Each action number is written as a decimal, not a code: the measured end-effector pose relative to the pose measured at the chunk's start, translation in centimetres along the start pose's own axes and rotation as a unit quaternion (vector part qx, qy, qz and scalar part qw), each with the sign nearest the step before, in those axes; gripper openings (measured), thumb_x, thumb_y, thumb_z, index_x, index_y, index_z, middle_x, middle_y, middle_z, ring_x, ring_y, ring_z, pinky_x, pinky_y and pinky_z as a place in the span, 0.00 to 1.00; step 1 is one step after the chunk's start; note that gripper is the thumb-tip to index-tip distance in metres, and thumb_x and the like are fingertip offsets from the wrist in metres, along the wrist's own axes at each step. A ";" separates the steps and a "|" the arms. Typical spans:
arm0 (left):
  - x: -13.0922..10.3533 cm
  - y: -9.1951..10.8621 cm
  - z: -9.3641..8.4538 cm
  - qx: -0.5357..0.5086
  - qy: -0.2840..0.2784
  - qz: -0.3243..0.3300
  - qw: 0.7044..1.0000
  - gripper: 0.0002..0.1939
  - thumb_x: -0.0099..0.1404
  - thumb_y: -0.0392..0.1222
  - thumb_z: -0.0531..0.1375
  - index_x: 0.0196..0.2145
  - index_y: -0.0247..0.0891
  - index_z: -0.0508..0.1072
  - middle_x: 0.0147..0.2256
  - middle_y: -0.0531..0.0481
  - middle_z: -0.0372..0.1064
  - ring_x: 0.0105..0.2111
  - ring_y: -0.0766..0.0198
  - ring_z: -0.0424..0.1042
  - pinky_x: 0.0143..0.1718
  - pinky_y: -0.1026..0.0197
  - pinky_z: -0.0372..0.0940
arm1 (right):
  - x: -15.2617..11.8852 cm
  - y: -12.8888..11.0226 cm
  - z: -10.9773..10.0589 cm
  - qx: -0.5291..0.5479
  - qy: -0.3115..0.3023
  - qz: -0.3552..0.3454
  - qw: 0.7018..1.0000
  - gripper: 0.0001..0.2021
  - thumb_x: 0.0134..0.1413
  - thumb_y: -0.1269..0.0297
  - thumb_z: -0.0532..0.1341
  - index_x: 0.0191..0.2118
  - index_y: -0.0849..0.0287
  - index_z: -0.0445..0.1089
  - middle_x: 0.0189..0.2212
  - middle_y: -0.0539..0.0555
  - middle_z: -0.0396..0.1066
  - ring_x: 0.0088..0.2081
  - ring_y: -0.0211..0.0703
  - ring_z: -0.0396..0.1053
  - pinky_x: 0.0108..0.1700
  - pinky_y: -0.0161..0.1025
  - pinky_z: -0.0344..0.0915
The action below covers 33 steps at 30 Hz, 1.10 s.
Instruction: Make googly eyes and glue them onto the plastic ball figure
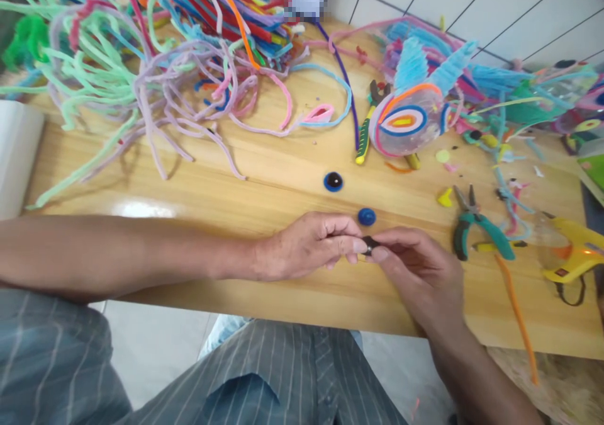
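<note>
Between my two hands, close to the table's front edge, is a small black piece (369, 245) with a shiny spot. My left hand (321, 243) pinches its left side with thumb and fingers. The thumb and index finger of my right hand (415, 271) close on its right side. Just above the fingertips lies a coiled dark blue disc (367, 216). Farther back sits a black dome on a blue ring (333, 181).
Pipe cleaners (155, 85) heap at the back left. Green-yellow pliers (364, 136) lie beside a clear ball with blue ears (410, 123). At right are teal pliers (481, 226), a yellow glue gun (576, 245) and an orange pipe cleaner (519, 318) overhanging the table (264, 192).
</note>
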State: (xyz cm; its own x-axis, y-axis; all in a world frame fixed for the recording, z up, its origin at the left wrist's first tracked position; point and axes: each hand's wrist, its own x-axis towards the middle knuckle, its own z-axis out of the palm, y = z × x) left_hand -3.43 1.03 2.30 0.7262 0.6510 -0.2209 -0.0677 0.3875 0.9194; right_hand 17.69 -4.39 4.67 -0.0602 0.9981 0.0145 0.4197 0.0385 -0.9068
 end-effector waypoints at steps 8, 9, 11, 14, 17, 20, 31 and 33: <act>0.1 0.2 -0.4 0.006 -0.021 0.007 1.000 0.12 0.73 0.46 0.60 0.36 0.35 0.73 0.28 0.54 0.69 0.26 0.73 0.63 0.29 0.67 0.62 | 0.2 1.0 0.6 0.094 0.008 0.063 0.994 0.04 0.58 0.63 0.72 0.39 0.50 0.80 0.30 0.48 0.81 0.27 0.39 0.77 0.32 0.38 0.77; 0.2 0.1 -0.4 -0.005 -0.022 0.004 1.000 0.13 0.73 0.48 0.59 0.36 0.35 0.73 0.28 0.54 0.70 0.26 0.73 0.63 0.28 0.67 0.62 | 0.2 1.1 0.7 0.097 0.018 0.063 0.993 0.04 0.58 0.63 0.72 0.39 0.50 0.80 0.30 0.49 0.82 0.27 0.39 0.77 0.32 0.38 0.78; 0.5 0.0 -0.5 -0.028 -0.021 0.001 0.999 0.14 0.73 0.49 0.61 0.37 0.35 0.72 0.30 0.54 0.70 0.25 0.73 0.63 0.27 0.68 0.61 | 0.3 1.2 0.9 0.100 0.041 0.056 0.993 0.05 0.58 0.63 0.72 0.40 0.51 0.80 0.31 0.49 0.82 0.27 0.40 0.77 0.33 0.39 0.78; 0.6 -0.1 -0.5 -0.040 -0.015 -0.006 0.999 0.12 0.69 0.48 0.64 0.37 0.35 0.72 0.29 0.56 0.69 0.25 0.74 0.62 0.27 0.68 0.61 | 0.2 1.2 1.1 0.086 0.066 0.039 0.993 0.04 0.59 0.62 0.71 0.40 0.51 0.79 0.33 0.50 0.83 0.31 0.42 0.79 0.35 0.41 0.79; 0.5 -0.1 -0.5 -0.021 -0.025 0.002 0.999 0.10 0.70 0.45 0.63 0.37 0.35 0.73 0.30 0.55 0.70 0.26 0.74 0.62 0.29 0.68 0.61 | 0.2 1.2 1.0 0.083 0.052 0.040 0.994 0.05 0.59 0.62 0.71 0.41 0.51 0.80 0.33 0.51 0.83 0.31 0.42 0.79 0.35 0.42 0.79; 0.5 -0.1 -0.4 -0.008 -0.029 0.015 0.999 0.09 0.71 0.44 0.61 0.37 0.35 0.74 0.32 0.54 0.72 0.27 0.74 0.62 0.29 0.68 0.60 | 0.3 1.6 0.8 0.113 0.022 0.060 0.992 0.05 0.59 0.60 0.71 0.41 0.51 0.80 0.29 0.49 0.81 0.27 0.40 0.77 0.32 0.39 0.76; 0.5 0.0 -0.1 0.007 0.004 0.010 1.000 0.13 0.64 0.46 0.67 0.32 0.33 0.74 0.27 0.57 0.65 0.28 0.73 0.60 0.31 0.66 0.58 | 0.2 1.4 1.2 0.100 0.089 0.029 0.991 0.04 0.58 0.67 0.71 0.39 0.51 0.80 0.32 0.50 0.83 0.31 0.40 0.79 0.34 0.37 0.76; 0.5 0.1 -0.2 0.000 -0.001 0.007 1.000 0.13 0.64 0.47 0.67 0.34 0.33 0.75 0.29 0.56 0.67 0.29 0.72 0.62 0.33 0.66 0.59 | 0.1 1.2 1.3 0.096 0.078 0.014 0.992 0.04 0.59 0.66 0.71 0.39 0.51 0.80 0.34 0.50 0.83 0.33 0.41 0.80 0.35 0.38 0.78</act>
State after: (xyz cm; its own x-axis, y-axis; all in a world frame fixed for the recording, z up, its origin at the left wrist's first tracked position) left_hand -3.24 1.53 2.17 0.7261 0.6557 -0.2069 -0.0785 0.3780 0.9225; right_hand 17.03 -4.26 3.05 0.0966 0.9945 0.0401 0.2376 0.0161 -0.9712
